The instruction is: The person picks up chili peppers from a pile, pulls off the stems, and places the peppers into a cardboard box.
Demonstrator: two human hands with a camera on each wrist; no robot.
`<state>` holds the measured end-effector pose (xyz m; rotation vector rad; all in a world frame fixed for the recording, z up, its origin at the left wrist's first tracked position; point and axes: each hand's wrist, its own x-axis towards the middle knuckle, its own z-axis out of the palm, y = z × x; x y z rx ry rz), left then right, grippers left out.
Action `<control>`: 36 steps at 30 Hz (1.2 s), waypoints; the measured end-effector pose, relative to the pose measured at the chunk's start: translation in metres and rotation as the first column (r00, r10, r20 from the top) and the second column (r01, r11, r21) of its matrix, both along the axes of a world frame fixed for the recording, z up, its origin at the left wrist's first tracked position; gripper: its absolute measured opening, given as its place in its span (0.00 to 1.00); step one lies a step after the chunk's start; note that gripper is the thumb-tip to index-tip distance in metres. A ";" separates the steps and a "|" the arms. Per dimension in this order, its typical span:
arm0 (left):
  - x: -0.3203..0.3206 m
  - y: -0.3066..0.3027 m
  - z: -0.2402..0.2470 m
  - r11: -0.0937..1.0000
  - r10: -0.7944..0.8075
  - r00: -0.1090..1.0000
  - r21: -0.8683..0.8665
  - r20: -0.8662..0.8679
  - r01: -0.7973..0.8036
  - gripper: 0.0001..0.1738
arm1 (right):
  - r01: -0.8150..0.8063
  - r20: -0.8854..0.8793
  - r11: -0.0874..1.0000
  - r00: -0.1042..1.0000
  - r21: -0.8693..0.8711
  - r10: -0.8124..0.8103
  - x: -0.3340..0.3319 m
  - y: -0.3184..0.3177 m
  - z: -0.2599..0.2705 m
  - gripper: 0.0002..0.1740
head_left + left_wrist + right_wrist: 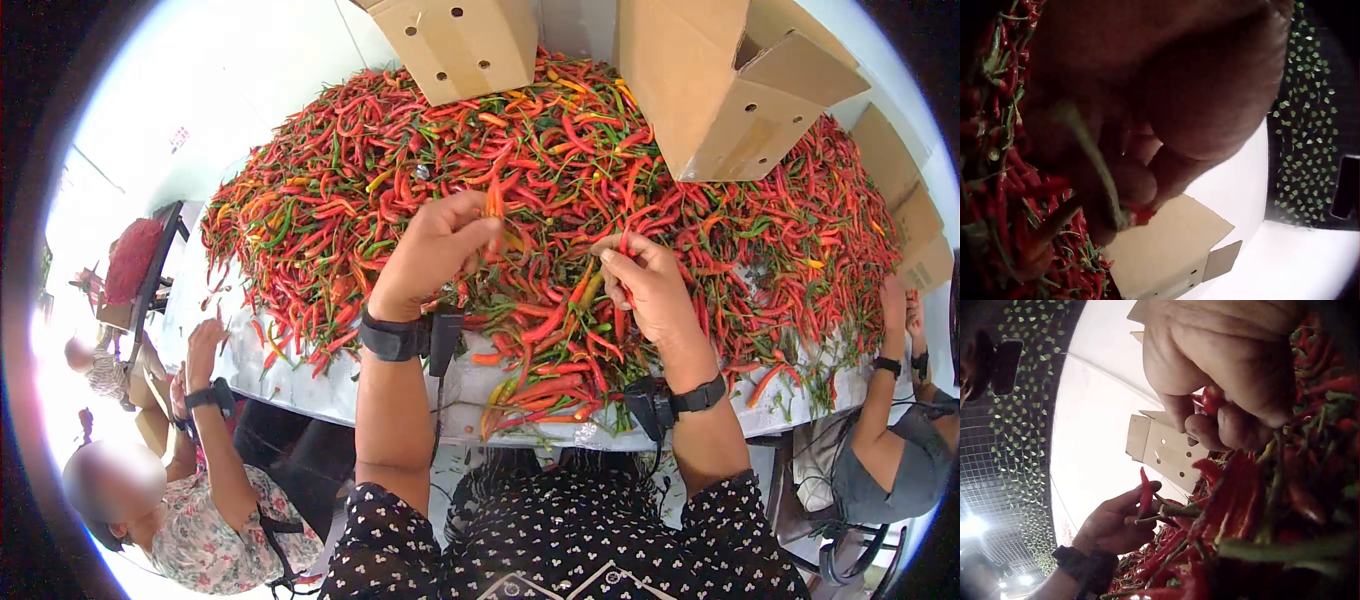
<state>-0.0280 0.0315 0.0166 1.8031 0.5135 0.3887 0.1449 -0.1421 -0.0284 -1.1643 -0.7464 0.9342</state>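
In the head view my left hand [430,250] pinches an orange-red chili [494,200] between thumb and fingers, above the chili heap [340,200]. In the left wrist view a green stem [1100,169] shows at the curled fingers. My right hand [645,285], to the right and a little lower, has its fingers curled round a red chili [625,242]; the right wrist view shows a bit of that red chili [1212,400] between thumb and fingers. Between and below the hands lies a looser group of chilies [550,385] at the near table edge.
Two cardboard boxes, one at the back [465,50] and a bigger one at back right [700,100], stand on the heap. A person in a floral top [230,540] sits at left; another person's arm [875,400] reaches in at right. The white table's rim [400,415] runs before me.
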 end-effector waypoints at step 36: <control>0.007 0.005 -0.012 0.954 0.106 0.994 0.277 0.037 -0.112 0.12 | -0.011 -0.037 0.999 0.999 -0.034 0.010 0.002 0.003 -0.004 0.06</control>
